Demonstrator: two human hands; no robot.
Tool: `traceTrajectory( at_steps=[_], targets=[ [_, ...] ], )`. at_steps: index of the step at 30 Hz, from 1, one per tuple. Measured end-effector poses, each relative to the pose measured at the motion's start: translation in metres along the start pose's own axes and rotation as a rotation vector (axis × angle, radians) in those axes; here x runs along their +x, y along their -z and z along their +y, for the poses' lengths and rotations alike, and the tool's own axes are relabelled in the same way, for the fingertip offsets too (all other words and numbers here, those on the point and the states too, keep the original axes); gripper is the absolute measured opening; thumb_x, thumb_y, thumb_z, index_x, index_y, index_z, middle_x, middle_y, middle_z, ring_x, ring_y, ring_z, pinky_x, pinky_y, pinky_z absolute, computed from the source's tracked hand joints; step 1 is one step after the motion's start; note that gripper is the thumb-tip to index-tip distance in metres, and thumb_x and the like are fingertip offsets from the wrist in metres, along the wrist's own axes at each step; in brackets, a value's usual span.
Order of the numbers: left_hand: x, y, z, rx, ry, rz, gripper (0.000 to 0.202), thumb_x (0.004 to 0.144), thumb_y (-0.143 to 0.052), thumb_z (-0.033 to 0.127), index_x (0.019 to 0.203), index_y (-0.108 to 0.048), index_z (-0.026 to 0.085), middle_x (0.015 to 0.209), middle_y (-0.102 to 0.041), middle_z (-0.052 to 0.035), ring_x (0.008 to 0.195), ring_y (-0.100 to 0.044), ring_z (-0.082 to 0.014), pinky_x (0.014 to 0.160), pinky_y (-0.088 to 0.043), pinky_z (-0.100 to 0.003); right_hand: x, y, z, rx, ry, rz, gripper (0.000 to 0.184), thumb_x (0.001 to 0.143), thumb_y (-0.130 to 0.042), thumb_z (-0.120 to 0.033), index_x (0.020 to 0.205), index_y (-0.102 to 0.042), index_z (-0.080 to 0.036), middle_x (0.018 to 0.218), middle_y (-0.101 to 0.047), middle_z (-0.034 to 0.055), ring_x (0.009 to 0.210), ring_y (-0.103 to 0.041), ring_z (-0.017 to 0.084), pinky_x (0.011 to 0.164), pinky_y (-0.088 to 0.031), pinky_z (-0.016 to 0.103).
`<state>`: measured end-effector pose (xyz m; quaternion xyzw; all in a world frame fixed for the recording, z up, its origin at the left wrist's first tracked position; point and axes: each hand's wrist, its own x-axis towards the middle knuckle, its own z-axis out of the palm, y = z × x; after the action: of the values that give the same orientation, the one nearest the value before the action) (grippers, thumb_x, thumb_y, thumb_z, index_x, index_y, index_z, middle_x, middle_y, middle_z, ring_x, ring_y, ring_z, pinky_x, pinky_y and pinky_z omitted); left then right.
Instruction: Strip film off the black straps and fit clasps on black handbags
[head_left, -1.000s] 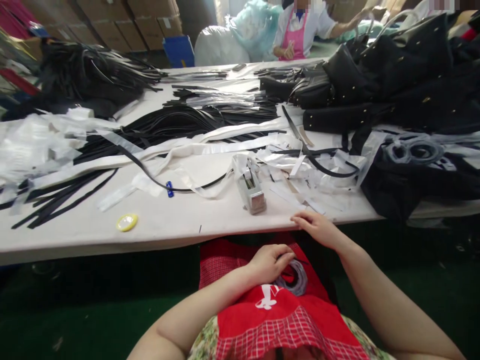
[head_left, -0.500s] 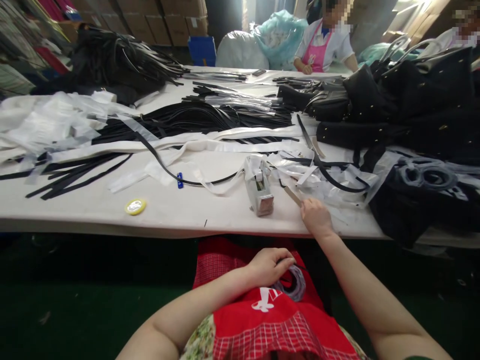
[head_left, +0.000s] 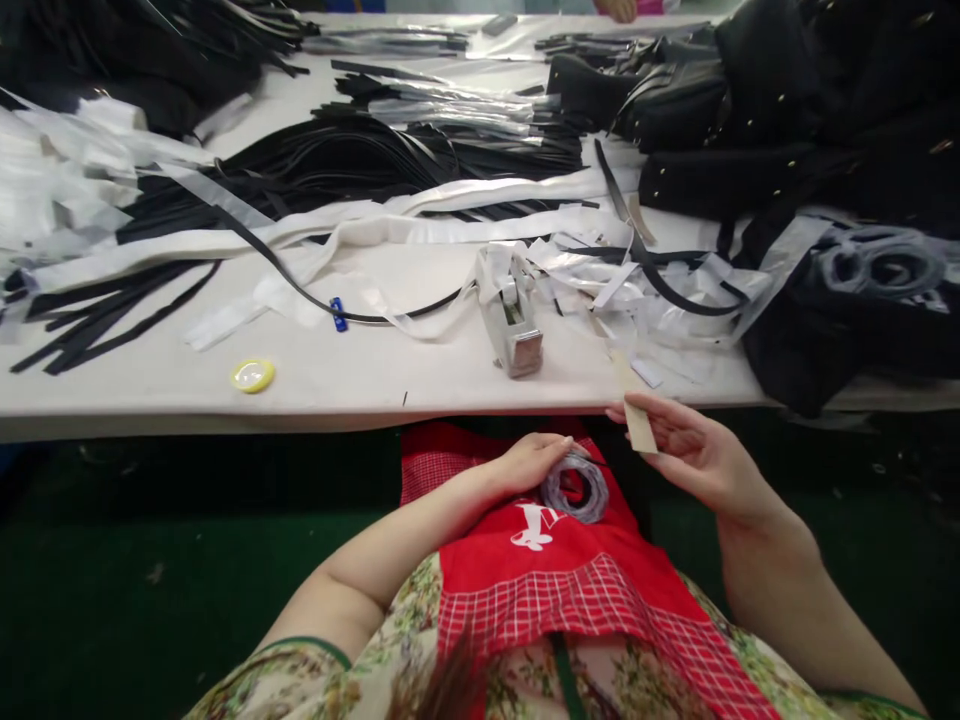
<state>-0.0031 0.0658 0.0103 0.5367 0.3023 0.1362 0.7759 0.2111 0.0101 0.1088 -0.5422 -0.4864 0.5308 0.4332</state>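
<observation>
My left hand (head_left: 531, 464) rests over my lap, its fingers closed on the edge of a plastic-wrapped coil (head_left: 596, 505) that lies against the red apron (head_left: 480, 525). Just past the table's front edge, my right hand (head_left: 709, 455) is raised with a beige strip (head_left: 641, 430) pinched between thumb and fingers. The strip's upper end reaches over the table edge. On the table ahead, between both hands, stands a grey tape dispenser (head_left: 511, 325) with whitish film draped over its top.
Plastic scraps and a curved black strap (head_left: 679, 297) lie right of the dispenser. Black bags (head_left: 810, 160) fill the right side. Bundles of black straps (head_left: 337, 150) run across the middle. A yellow round tape measure (head_left: 253, 375) sits left. Another person's hand (head_left: 619, 8) shows far back.
My right hand has drawn back from the table toward me, lifting the beige strip and turning palm up. My left hand stays on the coil. The view has tilted down.
</observation>
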Motion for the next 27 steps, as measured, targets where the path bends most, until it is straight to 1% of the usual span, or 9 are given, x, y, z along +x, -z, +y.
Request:
traceTrajectory(
  at_steps=[1, 3, 5, 8, 11, 16, 22, 24, 27],
  targets=[
    [0.001, -0.001, -0.001, -0.004, 0.007, 0.000, 0.059, 0.089, -0.045, 0.060, 0.101, -0.072, 0.009, 0.102, -0.073, -0.0132, 0.094, -0.065, -0.0239, 0.094, -0.048, -0.037, -0.006, -0.002, 0.002, -0.037, -0.002, 0.083, 0.038, 0.075, -0.079, -0.031, 0.110, -0.068, -0.022, 0.096, -0.075, 0.0089, 0.088, -0.072, 0.021, 0.074, -0.061, 0.029],
    [0.002, -0.002, -0.002, -0.003, 0.015, -0.006, 0.057, 0.089, -0.046, 0.058, 0.102, -0.071, 0.009, 0.103, -0.073, -0.0135, 0.095, -0.065, -0.0243, 0.093, -0.048, -0.037, -0.018, -0.008, 0.009, -0.110, 0.021, 0.237, 0.016, 0.081, -0.073, -0.030, 0.091, -0.070, -0.019, 0.067, -0.070, 0.0028, 0.056, -0.067, 0.014, 0.051, -0.055, 0.021],
    [0.003, -0.003, -0.001, 0.009, 0.013, -0.017, 0.055, 0.089, -0.046, 0.056, 0.103, -0.071, 0.009, 0.105, -0.073, -0.0136, 0.096, -0.066, -0.0243, 0.094, -0.048, -0.037, -0.028, -0.012, 0.017, -0.179, 0.072, 0.284, 0.011, 0.085, -0.068, -0.029, 0.085, -0.067, -0.018, 0.055, -0.062, -0.0017, 0.042, -0.056, 0.010, 0.040, -0.047, 0.019],
    [0.004, -0.004, 0.001, 0.028, 0.001, -0.021, 0.054, 0.090, -0.046, 0.054, 0.102, -0.071, 0.008, 0.104, -0.073, -0.0137, 0.096, -0.066, -0.0244, 0.093, -0.048, -0.037, -0.038, -0.019, 0.025, -0.337, 0.153, 0.236, 0.009, 0.088, -0.064, -0.027, 0.086, -0.067, -0.019, 0.060, -0.063, -0.0009, 0.044, -0.056, 0.010, 0.041, -0.045, 0.021],
    [0.004, -0.006, 0.002, 0.050, -0.014, -0.019, 0.053, 0.091, -0.045, 0.052, 0.102, -0.071, 0.007, 0.103, -0.073, -0.0137, 0.094, -0.066, -0.0245, 0.092, -0.049, -0.037, -0.041, -0.025, 0.029, -0.596, 0.206, 0.189, 0.013, 0.088, -0.061, -0.030, 0.083, -0.069, -0.021, 0.066, -0.068, 0.0022, 0.050, -0.060, 0.013, 0.046, -0.045, 0.023],
    [0.002, -0.007, 0.003, 0.144, -0.020, 0.001, 0.050, 0.093, -0.041, 0.049, 0.102, -0.071, 0.009, 0.103, -0.073, -0.0117, 0.095, -0.066, -0.0227, 0.091, -0.049, -0.034, -0.044, -0.035, 0.034, -0.936, 0.353, 0.134, 0.017, 0.085, -0.061, -0.031, 0.074, -0.071, -0.023, 0.068, -0.073, 0.0034, 0.059, -0.065, 0.016, 0.059, -0.047, 0.027],
    [0.001, -0.008, 0.005, 0.268, -0.027, 0.015, 0.046, 0.096, -0.037, 0.045, 0.104, -0.070, 0.014, 0.105, -0.074, -0.0084, 0.098, -0.066, -0.0205, 0.091, -0.048, -0.031, -0.053, -0.038, 0.044, -1.128, 0.559, 0.133, 0.015, 0.085, -0.062, -0.027, 0.072, -0.070, -0.025, 0.059, -0.070, 0.0006, 0.050, -0.058, 0.013, 0.054, -0.040, 0.029],
    [0.001, -0.009, 0.006, 0.297, -0.029, 0.015, 0.046, 0.097, -0.037, 0.045, 0.105, -0.070, 0.013, 0.105, -0.073, -0.0084, 0.097, -0.066, -0.0204, 0.091, -0.048, -0.031, -0.052, -0.041, 0.051, -1.159, 0.577, 0.112, 0.015, 0.087, -0.061, -0.026, 0.075, -0.071, -0.025, 0.062, -0.071, 0.0005, 0.052, -0.060, 0.013, 0.057, -0.041, 0.028],
    [0.000, -0.010, 0.008, 0.314, -0.047, 0.019, 0.045, 0.097, -0.038, 0.043, 0.106, -0.069, 0.013, 0.106, -0.073, -0.0087, 0.096, -0.066, -0.0202, 0.091, -0.048, -0.031, -0.049, -0.048, 0.060, -1.150, 0.520, 0.075, 0.017, 0.090, -0.058, -0.026, 0.081, -0.071, -0.023, 0.068, -0.073, 0.0011, 0.057, -0.063, 0.013, 0.060, -0.042, 0.027]
  ],
)
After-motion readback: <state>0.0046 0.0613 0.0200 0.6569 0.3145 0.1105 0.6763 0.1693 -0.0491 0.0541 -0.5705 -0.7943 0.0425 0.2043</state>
